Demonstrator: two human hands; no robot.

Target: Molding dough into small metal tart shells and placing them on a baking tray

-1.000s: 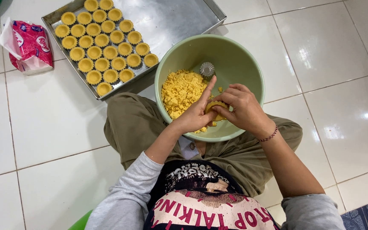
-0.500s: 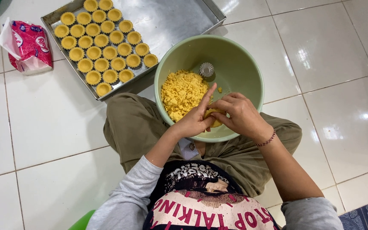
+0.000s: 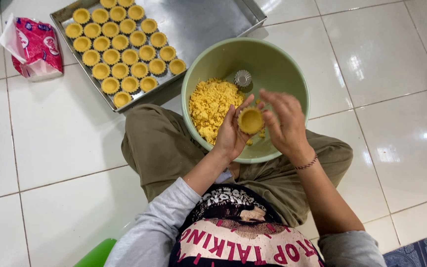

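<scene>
- The left hand [image 3: 232, 134] cups a small yellow tart shell [image 3: 251, 120], fingers curled under and round it, just above the near side of the green bowl [image 3: 292, 79] that rests on the person's lap.
- The right hand [image 3: 285, 121] stands beside the shell with fingers spread and loose; it seems to touch the shell's rim, though the contact is hard to make out from this angle.
- The shell looks thin and soft, so a hard pinch from either hand could crack the wall or press it out of round.
- The bowl sits on crossed legs, not on the floor; a shift of the knees could tip it and spill the crumbly yellow dough [image 3: 214, 104] heaped on its left side.
- A small fluted metal mould [image 3: 242, 77] lies loose in the bowl's far side and could get buried under dough.
- Farther off, the steel tray [image 3: 213, 24] holds rows of finished shells [image 3: 124, 49] packed close together; a careless reach could dent the neighbours.
- A red and white packet [image 3: 35, 47] lies on the tiles beyond the tray's left end.
</scene>
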